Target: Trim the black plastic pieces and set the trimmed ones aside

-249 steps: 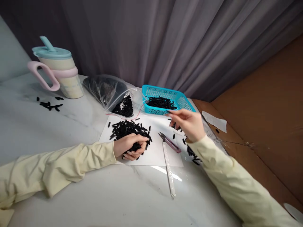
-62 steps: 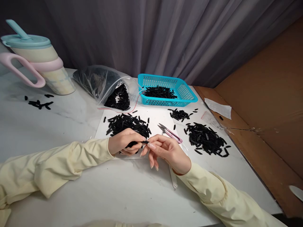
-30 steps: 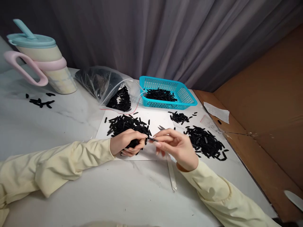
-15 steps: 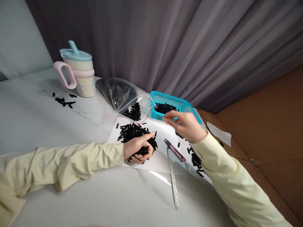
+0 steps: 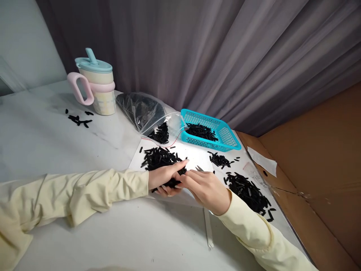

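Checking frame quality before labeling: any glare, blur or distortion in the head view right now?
Head view: sharp overall, no motion blur on the left hand or right hand. Wide-angle bending tilts the tumbler and curves the table edge. Soft even light, faint shadows under the sleeves. Mild sheen on the plastic bag; the black pieces merge into one dark mass.

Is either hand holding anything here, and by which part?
The left hand cups a handful of small black pieces in its curled fingers. The right hand reaches its fingertips into that handful; whether it grips a piece cannot be told.
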`<state>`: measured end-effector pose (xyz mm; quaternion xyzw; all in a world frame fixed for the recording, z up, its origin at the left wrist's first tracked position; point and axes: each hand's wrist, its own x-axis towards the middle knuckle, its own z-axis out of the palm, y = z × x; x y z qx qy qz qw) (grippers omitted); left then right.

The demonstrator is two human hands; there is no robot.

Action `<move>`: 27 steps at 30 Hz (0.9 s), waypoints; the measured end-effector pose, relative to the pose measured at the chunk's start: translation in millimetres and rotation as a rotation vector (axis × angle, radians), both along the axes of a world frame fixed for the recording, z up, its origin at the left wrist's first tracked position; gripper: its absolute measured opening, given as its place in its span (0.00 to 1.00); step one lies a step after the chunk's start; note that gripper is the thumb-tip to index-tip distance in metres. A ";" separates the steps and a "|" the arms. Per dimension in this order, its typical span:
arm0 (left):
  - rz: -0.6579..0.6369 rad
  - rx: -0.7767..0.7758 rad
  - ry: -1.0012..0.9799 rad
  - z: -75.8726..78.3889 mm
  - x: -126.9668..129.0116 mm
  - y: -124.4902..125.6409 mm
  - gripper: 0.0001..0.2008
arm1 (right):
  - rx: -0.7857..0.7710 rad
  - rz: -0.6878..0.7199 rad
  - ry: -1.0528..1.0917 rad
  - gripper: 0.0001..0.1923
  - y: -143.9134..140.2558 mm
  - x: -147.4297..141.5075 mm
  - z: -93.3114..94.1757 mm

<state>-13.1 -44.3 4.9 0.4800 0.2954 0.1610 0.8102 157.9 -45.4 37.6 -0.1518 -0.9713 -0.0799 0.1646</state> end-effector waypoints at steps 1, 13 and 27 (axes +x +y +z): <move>-0.007 0.036 0.007 1.4 -0.4 -0.5 0.33 | -0.007 -0.001 0.064 0.12 -4.2 3.7 -1.3; -0.025 0.178 0.027 2.7 -6.3 -5.9 0.26 | -0.231 -0.033 0.499 0.12 -47.9 35.4 -17.1; -0.046 0.127 0.012 4.8 -8.1 -12.0 0.15 | -0.356 -0.131 0.537 0.08 -34.0 23.7 -50.0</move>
